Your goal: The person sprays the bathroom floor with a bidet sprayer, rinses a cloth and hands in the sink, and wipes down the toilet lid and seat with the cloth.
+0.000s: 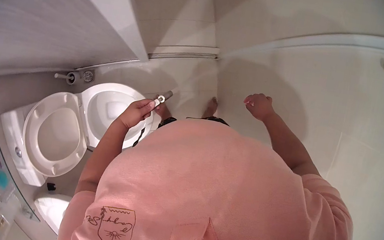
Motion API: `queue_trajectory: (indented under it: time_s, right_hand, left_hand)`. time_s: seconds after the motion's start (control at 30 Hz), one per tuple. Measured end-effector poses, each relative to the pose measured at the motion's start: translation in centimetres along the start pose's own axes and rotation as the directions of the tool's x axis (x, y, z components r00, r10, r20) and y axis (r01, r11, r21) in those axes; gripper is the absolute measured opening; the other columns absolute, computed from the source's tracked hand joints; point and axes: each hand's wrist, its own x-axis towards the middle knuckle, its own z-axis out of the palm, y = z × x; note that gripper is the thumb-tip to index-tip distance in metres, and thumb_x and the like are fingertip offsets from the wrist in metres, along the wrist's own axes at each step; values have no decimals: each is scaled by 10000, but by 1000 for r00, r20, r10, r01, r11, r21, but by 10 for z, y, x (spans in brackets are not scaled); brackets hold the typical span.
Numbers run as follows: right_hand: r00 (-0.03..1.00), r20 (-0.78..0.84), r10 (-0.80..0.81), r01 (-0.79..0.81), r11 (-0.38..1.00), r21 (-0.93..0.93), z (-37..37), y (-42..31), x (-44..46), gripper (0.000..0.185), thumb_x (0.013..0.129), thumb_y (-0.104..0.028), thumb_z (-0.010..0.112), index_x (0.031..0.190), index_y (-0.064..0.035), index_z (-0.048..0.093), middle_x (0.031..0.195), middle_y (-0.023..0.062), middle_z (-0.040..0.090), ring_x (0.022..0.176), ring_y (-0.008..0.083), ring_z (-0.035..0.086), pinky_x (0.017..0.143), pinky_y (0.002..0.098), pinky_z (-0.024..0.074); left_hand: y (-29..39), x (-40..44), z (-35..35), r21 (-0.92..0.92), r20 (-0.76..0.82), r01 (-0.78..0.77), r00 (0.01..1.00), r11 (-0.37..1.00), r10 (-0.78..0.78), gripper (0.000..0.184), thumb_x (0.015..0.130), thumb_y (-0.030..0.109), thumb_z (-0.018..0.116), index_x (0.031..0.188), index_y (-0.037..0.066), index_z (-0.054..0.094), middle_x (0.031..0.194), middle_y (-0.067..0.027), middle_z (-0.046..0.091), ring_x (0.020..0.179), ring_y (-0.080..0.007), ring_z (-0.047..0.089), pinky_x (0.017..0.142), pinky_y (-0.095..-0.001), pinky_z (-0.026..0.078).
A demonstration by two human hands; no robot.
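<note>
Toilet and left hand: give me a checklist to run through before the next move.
1. Left hand has hold of the slim object with the pale ring: ok.
2. Right hand holds nothing: cannot tell; its fingers are curled.
3. Seat raised and bowl uncovered: ok.
4. Right hand apart from the object: ok.
5. Object at a safe height over the floor: cannot tell from this one overhead view.
6. Floor dry underfoot: cannot tell through the glare.
</note>
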Motion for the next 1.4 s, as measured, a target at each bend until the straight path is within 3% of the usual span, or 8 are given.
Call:
queue_trajectory:
  time_s: [0.23, 0.53, 0.97, 1.1, 1.2, 1.27, 1.3, 1.4]
  right_hand:
    - [985, -58, -163, 159, 985, -64, -10, -20, 53, 176, 817, -272, 579, 957, -220, 673, 947, -11, 656, 983, 206, 588, 908, 472, 380]
    - [988, -35, -151, 145, 979, -141, -51, -36, 95, 179, 825, -254, 568, 962, -226, 680, 951, -10, 656, 981, 212, 591, 880, 459, 393]
    - [865, 49, -499, 497, 839, -221, -117, -97, 131, 193, 812, -267, 570, 972, -211, 661, 985, 34, 647, 1021, 261, 563, 905, 474, 369]
    - [840, 89, -535, 538, 801, -263, -135, -78, 155, 206, 809, -294, 558, 966, -207, 659, 982, 38, 646, 1018, 259, 569, 879, 487, 385]
    - [778, 128, -616, 627, 745, -225, -136, -28, 202, 207, 817, -308, 547, 963, -217, 662, 998, 41, 648, 1016, 261, 571, 887, 504, 387]
    - [792, 196, -578, 609, 769, -191, -149, -4, 223, 204, 824, -304, 540, 960, -223, 668, 1005, 43, 650, 1022, 259, 572, 898, 508, 383]
    - [802, 250, -542, 589, 787, -184, -157, 7, 237, 206, 826, -300, 538, 964, -229, 673, 1008, 45, 650, 1026, 257, 572, 907, 509, 378]
    - [829, 187, -527, 558, 766, -318, -173, 34, 265, 220, 813, -296, 576, 988, -220, 686, 967, 41, 681, 923, 232, 624, 869, 448, 433]
  left_hand:
    - [-14, -41, -23, -50, -149, 32, 988, 998, -39, 326, 948, 352, 548, 1026, 55, 656, 623, 62, 376, 559, -67, 318, 520, -219, 286]
    - [-52, -69, -44, -75, -370, 31, 927, 997, -57, 362, 950, 404, 530, 1000, 68, 654, 611, 57, 384, 550, -69, 320, 518, -218, 279]
    - [-72, -54, -36, -191, -519, -58, 854, 980, -51, 349, 936, 398, 553, 982, 69, 658, 601, 62, 389, 524, -68, 323, 479, -225, 274]
    - [-70, -32, -27, -211, -551, -12, 827, 977, -109, 392, 919, 429, 565, 998, 64, 684, 622, 31, 427, 579, -103, 359, 561, -266, 346]
    - [-65, 0, -20, -101, -623, 113, 768, 988, -152, 433, 910, 457, 558, 1050, 66, 680, 719, -46, 587, 680, -160, 515, 679, -310, 433]
    - [-62, 21, -12, -56, -650, 184, 739, 981, -176, 474, 897, 482, 554, 1120, 78, 663, 960, -137, 676, 890, -240, 609, 845, -355, 450]
    - [-53, 27, -3, -62, -699, 166, 697, 984, -161, 489, 882, 495, 586, 1075, 53, 667, 709, 0, 541, 608, -117, 426, 593, -281, 399]
    - [-44, 51, 18, -116, -737, 170, 646, 978, -200, 516, 885, 515, 563, 1103, 58, 662, 739, -38, 579, 645, -145, 477, 635, -308, 425]
